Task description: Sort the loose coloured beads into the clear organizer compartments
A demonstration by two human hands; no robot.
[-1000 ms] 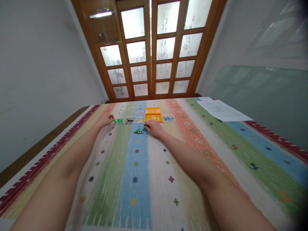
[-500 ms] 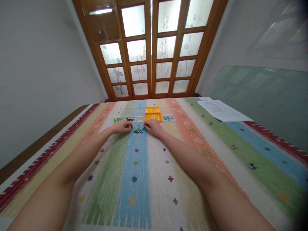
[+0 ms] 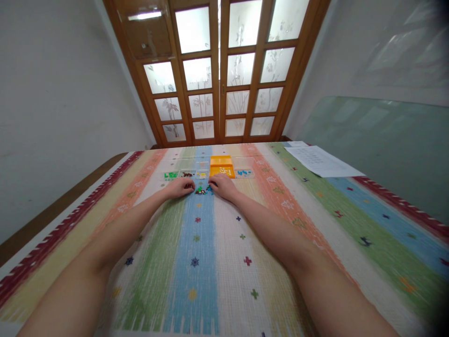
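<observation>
- Head view, left hand: the left hand is held low over the cloth, just left of the mixed pile. Its fingers are curled in toward the thumb; whether the tips are closed on a piece cannot be told at this size.
- Head view, right hand: the right hand is placed at the pile's right end, in front of the orange box. Its fingers are bent downward, with small dark and blue bits seen by the tips; whether any is gripped cannot be told.
- Head view, pile: green, brown, white and blue bits are gathered on the blue stripe of the tablecloth, between the two hands.
- Head view, containers: a row of small boxes is set out beyond the hands. From left to right, green pieces, brown pieces and yellow pieces are held in clear boxes; white pieces are held in the orange box, whose lid is laid back; blue pieces are held in another clear box at the right end.
- Head view, surroundings: printed paper is laid well apart, toward the table's right side. Wooden doors with frosted panes are seen behind the table.
</observation>
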